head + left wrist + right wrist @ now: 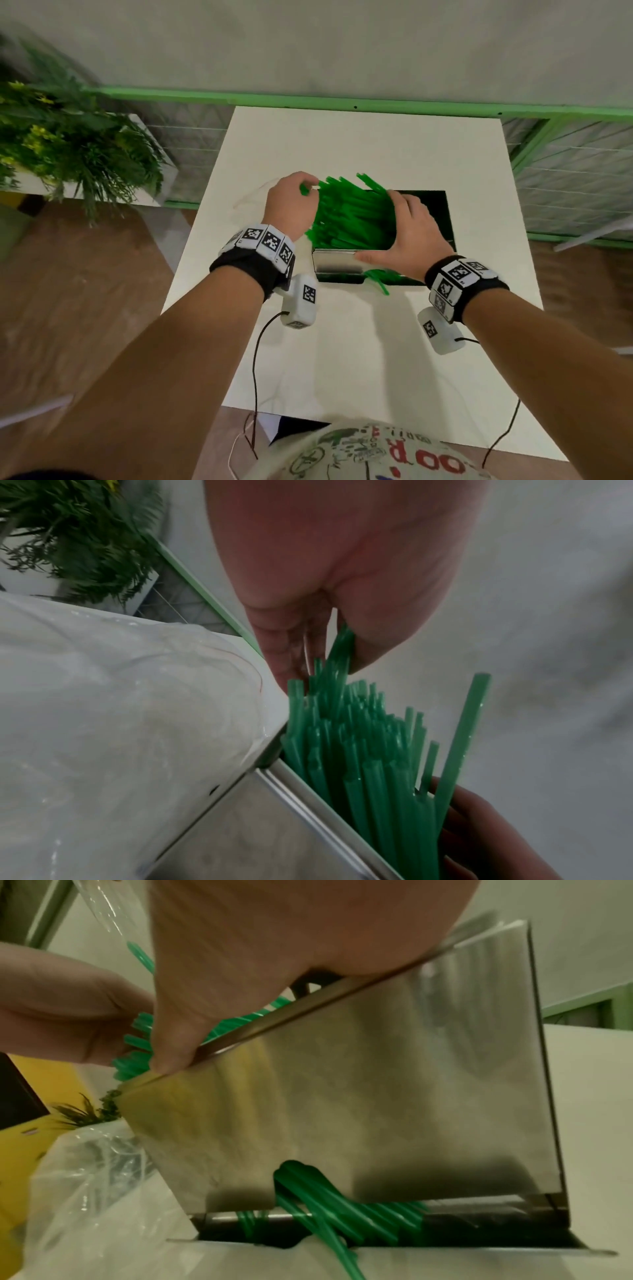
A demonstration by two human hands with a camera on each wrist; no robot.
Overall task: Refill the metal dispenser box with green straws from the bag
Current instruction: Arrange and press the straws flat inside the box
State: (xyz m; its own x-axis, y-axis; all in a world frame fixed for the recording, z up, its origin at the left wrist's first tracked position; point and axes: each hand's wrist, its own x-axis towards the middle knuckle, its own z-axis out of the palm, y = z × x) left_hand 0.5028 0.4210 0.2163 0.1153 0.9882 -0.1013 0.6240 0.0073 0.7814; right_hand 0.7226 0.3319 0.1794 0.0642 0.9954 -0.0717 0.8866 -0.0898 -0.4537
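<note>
The metal dispenser box [334, 262] stands in the middle of the white table [342, 342], packed with upright green straws [352, 216] that fan out above its rim. My left hand [301, 192] is at the bunch's far left and pinches a few straw tips [342, 647] between thumb and fingers. My right hand [400, 233] grips the box's near rim, thumb [178, 1042] along the front wall [377, 1096], fingers [479, 818] behind the straws. A few straws [325, 1204] poke out of the slot at the bottom. The clear bag [120, 710] lies crumpled left of the box.
A bushy green plant [78, 144] stands off the table's left. A green railing [308, 99] runs behind the far edge. The box's dark base [442, 219] extends to the right of my right hand. Thin cables [255, 377] hang from both wrists over the near table.
</note>
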